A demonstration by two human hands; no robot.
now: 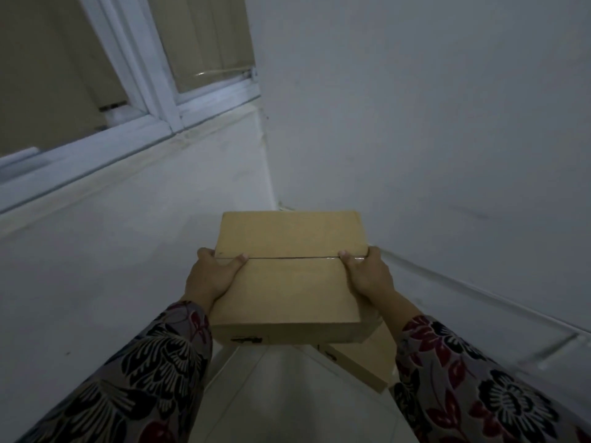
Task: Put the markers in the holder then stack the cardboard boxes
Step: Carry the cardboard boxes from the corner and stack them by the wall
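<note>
Stacking step: left hand [212,276] and right hand [367,273] grip the box [287,289] by its sides; next, set it squarely on the lower box [361,362], seemingly underneath.

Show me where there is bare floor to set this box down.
Bare floor shows below the held box, bordered by the left sleeve and the second box. The right side is crowded: the second box lies there, partly under the held one.
</note>
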